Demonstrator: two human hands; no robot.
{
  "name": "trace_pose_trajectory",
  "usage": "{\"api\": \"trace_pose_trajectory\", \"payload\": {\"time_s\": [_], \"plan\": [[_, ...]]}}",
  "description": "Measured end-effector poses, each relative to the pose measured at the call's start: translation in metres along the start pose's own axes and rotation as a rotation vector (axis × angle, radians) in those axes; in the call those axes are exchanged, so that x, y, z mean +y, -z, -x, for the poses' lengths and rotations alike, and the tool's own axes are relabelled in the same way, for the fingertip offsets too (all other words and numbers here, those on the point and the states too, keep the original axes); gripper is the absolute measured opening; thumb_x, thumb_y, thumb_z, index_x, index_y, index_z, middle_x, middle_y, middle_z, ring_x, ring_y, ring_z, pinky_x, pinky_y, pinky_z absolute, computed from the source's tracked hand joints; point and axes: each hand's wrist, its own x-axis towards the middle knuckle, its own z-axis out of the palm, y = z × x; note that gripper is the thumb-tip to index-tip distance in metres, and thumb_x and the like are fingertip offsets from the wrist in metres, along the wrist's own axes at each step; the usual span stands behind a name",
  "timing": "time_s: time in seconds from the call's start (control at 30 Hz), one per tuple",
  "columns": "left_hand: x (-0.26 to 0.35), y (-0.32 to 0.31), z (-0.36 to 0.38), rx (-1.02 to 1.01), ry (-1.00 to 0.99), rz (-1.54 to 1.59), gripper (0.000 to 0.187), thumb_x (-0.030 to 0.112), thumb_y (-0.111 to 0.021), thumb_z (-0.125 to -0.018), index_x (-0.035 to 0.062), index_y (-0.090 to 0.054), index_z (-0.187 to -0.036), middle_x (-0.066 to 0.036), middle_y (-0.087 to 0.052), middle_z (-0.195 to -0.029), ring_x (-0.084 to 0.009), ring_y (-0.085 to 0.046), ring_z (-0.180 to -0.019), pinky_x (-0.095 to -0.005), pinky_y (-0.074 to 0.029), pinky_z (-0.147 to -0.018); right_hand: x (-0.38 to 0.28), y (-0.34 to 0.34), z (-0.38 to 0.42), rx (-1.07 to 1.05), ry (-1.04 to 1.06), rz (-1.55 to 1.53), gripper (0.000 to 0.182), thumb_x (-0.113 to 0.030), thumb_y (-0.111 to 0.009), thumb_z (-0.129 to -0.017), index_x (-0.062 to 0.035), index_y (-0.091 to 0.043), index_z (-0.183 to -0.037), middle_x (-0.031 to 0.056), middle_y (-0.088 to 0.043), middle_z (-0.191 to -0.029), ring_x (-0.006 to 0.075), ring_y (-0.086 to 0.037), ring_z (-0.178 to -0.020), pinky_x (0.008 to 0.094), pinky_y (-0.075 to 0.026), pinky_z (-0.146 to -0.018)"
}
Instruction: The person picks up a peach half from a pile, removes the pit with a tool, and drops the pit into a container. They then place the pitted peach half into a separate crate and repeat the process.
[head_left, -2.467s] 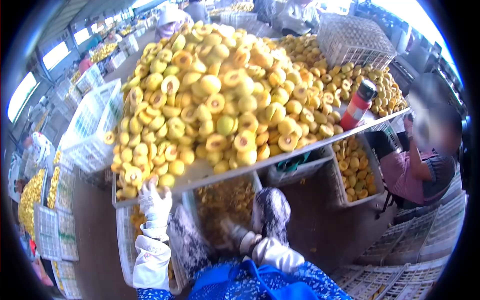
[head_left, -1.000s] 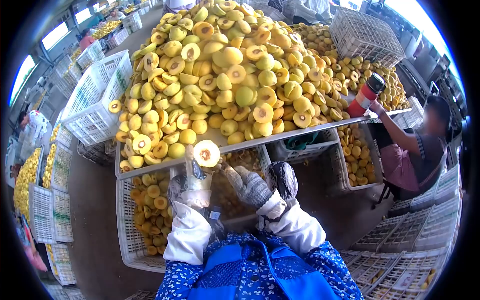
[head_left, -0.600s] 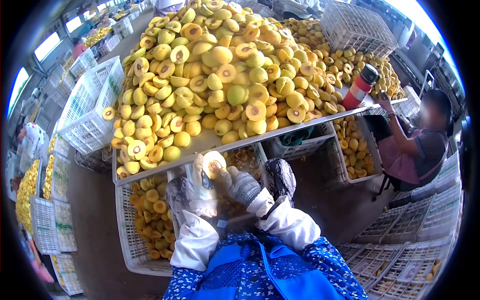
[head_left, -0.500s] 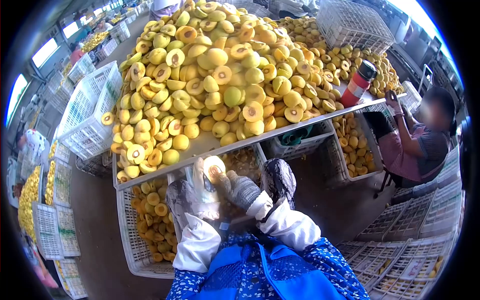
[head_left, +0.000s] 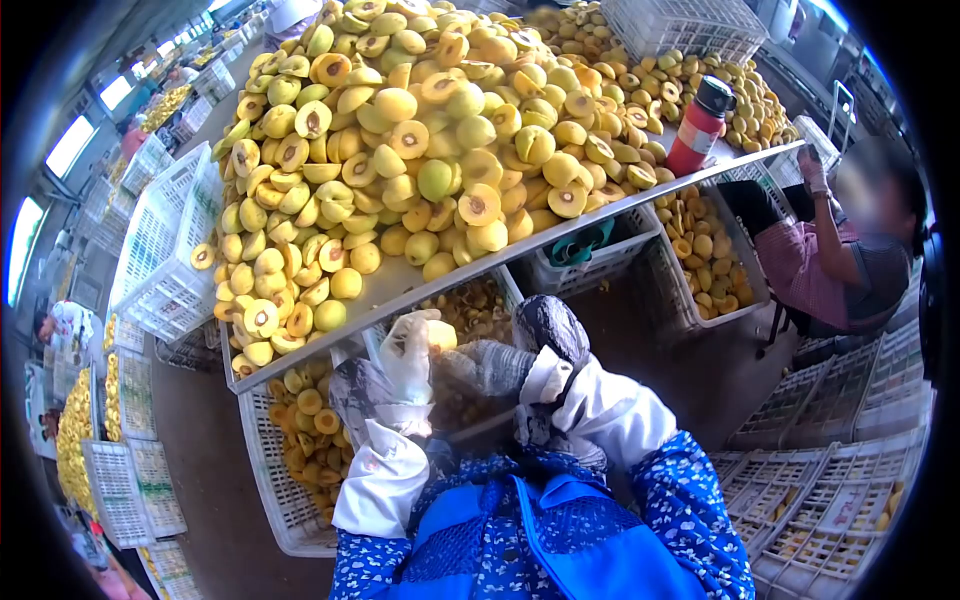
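My left hand [head_left: 408, 362], in a pale glove, is closed around a yellow peach half [head_left: 441, 337] just below the table's front edge. Beside it my right hand [head_left: 492, 368], in a grey knit glove, is curled with its fingers partly smeared by motion. What sits in those right fingers cannot be made out. Both hands are above a crate [head_left: 505, 290] between my knees, which has small scraps in it. In front of me a large heap of halved peaches [head_left: 400, 150] covers much of the metal-edged table [head_left: 385, 300], many with the cut side showing.
A crate of peach halves [head_left: 262, 440] stands by my left leg. A white crate [head_left: 150, 250] is left of the table. On the table's right stands a red bottle [head_left: 697, 130]. A co-worker [head_left: 840, 240] sits at the right, near another filled crate [head_left: 725, 290]. Stacked crates [head_left: 850, 450] are behind.
The peach half has turned from its cut face toward me to a more sideways view. My right hand has shifted slightly right, its forearm swinging outward. The camera view has tilted a little.
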Motion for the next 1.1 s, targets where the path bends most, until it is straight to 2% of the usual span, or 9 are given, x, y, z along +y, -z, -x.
{"api": "trace_pose_trajectory", "payload": {"time_s": [0.1,0.37,0.53,0.63,0.77,0.83,0.93,1.03,1.1], "plan": [[-0.002,0.003,-0.003,-0.14,0.026,0.086,0.023,0.019,-0.054,-0.089,-0.0012,-0.062,-0.094,-0.007,-0.064,-0.083,-0.0113,-0.058,-0.069,-0.0237,-0.047,-0.064,-0.044,0.014,0.01,-0.102,-0.394,-0.14,0.051,-0.053,-0.049,-0.088,-0.0045,-0.065,-0.095,0.0023,-0.051,-0.057,0.0135,-0.045,-0.044,0.0284,-0.038,-0.044],[0.009,-0.009,0.0,-0.034,0.078,0.328,0.018,0.017,-0.056,-0.089,0.0002,-0.061,-0.091,-0.01,-0.065,-0.082,-0.0145,-0.061,-0.068,-0.0252,-0.05,-0.064,-0.031,-0.029,0.009,0.085,-0.397,-1.377,0.031,-0.04,-0.053,-0.09,-0.0117,-0.054,-0.104,0.0005,-0.057,-0.073,0.007,-0.048,-0.049,0.0195,-0.036,-0.039],[0.014,0.01,-0.015,-0.242,-0.253,-0.27,0.016,0.015,-0.059,-0.087,-0.0005,-0.061,-0.087,-0.011,-0.065,-0.083,-0.0155,-0.062,-0.068,-0.0271,-0.052,-0.063,0.015,-0.001,-0.007,-0.251,-0.222,-0.836,0.037,-0.045,-0.05,-0.09,-0.008,-0.052,-0.089,0.0035,-0.051,-0.066,0.0106,-0.047,-0.041,0.0228,-0.036,-0.032],[0.021,0.0,-0.009,-0.191,-0.152,0.106,0.02,0.02,-0.057,-0.089,-0.0002,-0.059,-0.089,-0.014,-0.065,-0.085,-0.0183,-0.063,-0.071,-0.0276,-0.052,-0.062,-0.054,-0.005,0.022,-0.348,-0.515,-0.974,0.04,-0.051,-0.049,-0.089,-0.0108,-0.053,-0.091,-0.0009,-0.047,-0.052,0.007,-0.041,-0.037,0.0199,-0.032,-0.03],[0.04,-0.008,0.012,-0.15,0.088,0.356,0.045,0.043,-0.041,-0.093,0.0017,-0.054,-0.104,-0.018,-0.062,-0.09,-0.0268,-0.062,-0.073,-0.0336,-0.053,-0.061,0.008,-0.044,0.015,-0.265,-0.163,-1.583,0.033,-0.024,-0.039,-0.098,-0.0061,-0.047,-0.125,0.0107,-0.052,-0.118,0.0108,-0.051,-0.108,0.0199,-0.045,-0.089],[0.041,-0.002,0.016,-0.113,0.192,0.413,0.044,0.041,-0.047,-0.091,-0.0005,-0.055,-0.103,-0.018,-0.063,-0.088,-0.0262,-0.064,-0.072,-0.0334,-0.054,-0.062,0.023,-0.054,0.012,-0.269,-0.08,-1.543,0.035,-0.021,-0.035,-0.099,-0.0057,-0.043,-0.129,0.0085,-0.049,-0.124,0.0101,-0.048,-0.112,0.0202,-0.041,-0.095],[0.039,0.011,0.018,-0.033,0.355,0.619,0.042,0.042,-0.051,-0.09,0.0012,-0.056,-0.102,-0.016,-0.063,-0.083,-0.0255,-0.064,-0.07,-0.0328,-0.055,-0.062,-0.015,-0.054,0.016,-0.1,-0.124,-0.674,0.035,-0.032,-0.036,-0.098,-0.0048,-0.049,-0.117,0.0073,-0.057,-0.099,0.0073,-0.055,-0.084,0.0189,-0.045,-0.071],[0.041,0.022,0.021,0.16,0.509,0.89,0.042,0.043,-0.049,-0.09,0.0032,-0.057,-0.099,-0.015,-0.064,-0.082,-0.0249,-0.063,-0.067,-0.0321,-0.054,-0.06,-0.036,-0.06,0.014,-0.141,-0.099,-0.641,0.045,-0.048,-0.04,-0.094,-0.0058,-0.053,-0.088,-0.0011,-0.049,-0.061,0.0075,-0.043,-0.045,0.0206,-0.033,-0.04],[0.043,0.027,0.026,0.293,0.427,0.729,0.042,0.044,-0.046,-0.091,0.0049,-0.057,-0.099,-0.014,-0.064,-0.08,-0.0245,-0.062,-0.064,-0.0314,-0.054,-0.056,-0.034,-0.058,0.011,-0.202,-0.093,-0.792,0.048,-0.052,-0.039,-0.092,-0.0064,-0.054,-0.086,-0.0013,-0.049,-0.061,0.008,-0.041,-0.04,0.0207,-0.031,-0.037]]}}
